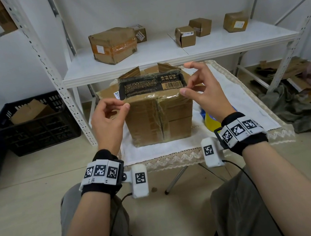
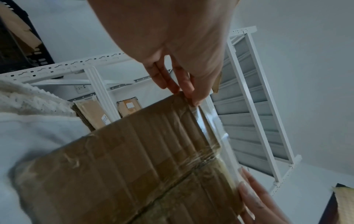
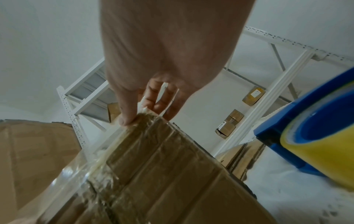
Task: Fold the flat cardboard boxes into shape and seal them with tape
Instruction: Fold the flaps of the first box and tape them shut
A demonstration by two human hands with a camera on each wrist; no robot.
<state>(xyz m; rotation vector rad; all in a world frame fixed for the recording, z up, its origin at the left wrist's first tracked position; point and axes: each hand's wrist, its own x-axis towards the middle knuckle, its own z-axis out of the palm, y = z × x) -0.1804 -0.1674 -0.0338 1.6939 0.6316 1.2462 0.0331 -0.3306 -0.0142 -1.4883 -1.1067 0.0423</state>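
A brown cardboard box (image 1: 160, 117) stands on the white-clothed table (image 1: 241, 102), its black printed face turned up and old tape running down its front seam. A strip of clear tape (image 1: 154, 95) lies along the box's top near edge. My left hand (image 1: 125, 105) pinches the strip's left end at the box corner, seen close in the left wrist view (image 2: 189, 97). My right hand (image 1: 184, 92) pinches the right end with thumb (image 3: 126, 118) and forefinger, the other fingers lifted. The strip (image 3: 95, 160) is stretched between both hands.
A blue tape dispenser with a yellow roll (image 1: 209, 120) sits on the cloth right of the box. Flat cardboard (image 1: 106, 94) lies behind it. The white shelf (image 1: 181, 55) holds several boxes. A black crate (image 1: 35, 122) stands left; cardboard scraps (image 1: 299, 76) litter the floor right.
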